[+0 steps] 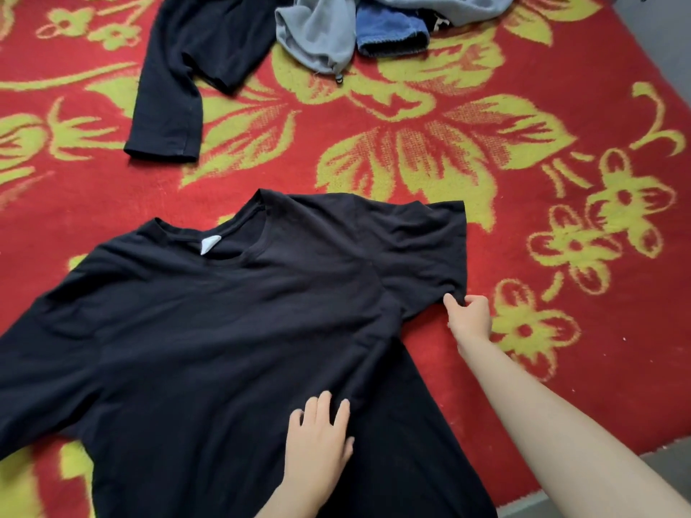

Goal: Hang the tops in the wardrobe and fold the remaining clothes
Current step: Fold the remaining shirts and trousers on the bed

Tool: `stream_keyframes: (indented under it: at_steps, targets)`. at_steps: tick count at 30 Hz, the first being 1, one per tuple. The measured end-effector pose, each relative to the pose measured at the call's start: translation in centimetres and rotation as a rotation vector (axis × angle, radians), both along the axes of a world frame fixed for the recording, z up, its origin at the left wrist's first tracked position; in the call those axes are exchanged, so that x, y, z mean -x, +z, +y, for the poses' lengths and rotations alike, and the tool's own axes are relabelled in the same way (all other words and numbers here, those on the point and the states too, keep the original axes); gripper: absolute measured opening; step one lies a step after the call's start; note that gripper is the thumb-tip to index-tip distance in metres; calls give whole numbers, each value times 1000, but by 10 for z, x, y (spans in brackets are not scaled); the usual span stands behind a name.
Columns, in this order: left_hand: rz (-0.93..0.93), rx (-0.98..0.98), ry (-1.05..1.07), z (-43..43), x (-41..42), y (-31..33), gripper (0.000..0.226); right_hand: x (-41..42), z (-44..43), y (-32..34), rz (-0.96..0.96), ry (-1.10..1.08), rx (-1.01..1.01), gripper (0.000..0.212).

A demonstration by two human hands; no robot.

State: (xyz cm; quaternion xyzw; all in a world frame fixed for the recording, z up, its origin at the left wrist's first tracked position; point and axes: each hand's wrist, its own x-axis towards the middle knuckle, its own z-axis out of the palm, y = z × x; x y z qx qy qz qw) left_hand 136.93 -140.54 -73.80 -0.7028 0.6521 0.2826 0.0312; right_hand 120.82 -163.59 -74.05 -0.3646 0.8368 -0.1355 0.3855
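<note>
Head view: all I have.
T-shirt (209,330): black, lying flat on the rug (486,143) right in front of me, collar at the far side.
Left hand (318,439): I see straight, slightly spread fingers pressing flat on the T-shirt's body.
Right hand (469,315): thumb and fingers pinch the near sleeve's hem.
Far edge: black top (168,69), grey garment (318,31) and blue cloth (389,31) bunched together.

The left hand (318,443) is pressing flat, fingers spread. The right hand (469,317), arm outstretched, is pinching the sleeve (430,248) at its hem.
</note>
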Motion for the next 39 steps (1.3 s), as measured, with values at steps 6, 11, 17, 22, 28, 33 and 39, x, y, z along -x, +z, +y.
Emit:
stream_keyframes:
  at_steps: [6, 11, 17, 22, 28, 33, 39]
  targets:
    - [-2, -53, 7, 19, -4, 0, 98, 5, -8, 13, 6, -173, 127, 14]
    - [26, -157, -145, 30, 11, 5, 90, 35, 45, 32, 138, 167, 113, 8]
    - [-7, -278, -81, 31, 34, 22, 68, 35, 140, 23, 265, 929, -244, 32]
    - [13, -404, -215, 36, 41, 19, 57, 56, 157, 27, 310, 723, -371, 20]
    - [112, -308, -190, 40, 36, 22, 45, 57, 137, 34, 187, 628, -344, 22]
    - [22, 42, 0, 24, -11, 19, 26, 24, 60, 35, -47, 306, -54, 42]
    - [-40, 35, 226, -2, -75, 23, 39, -12, -15, 28, -452, -428, -64, 27]
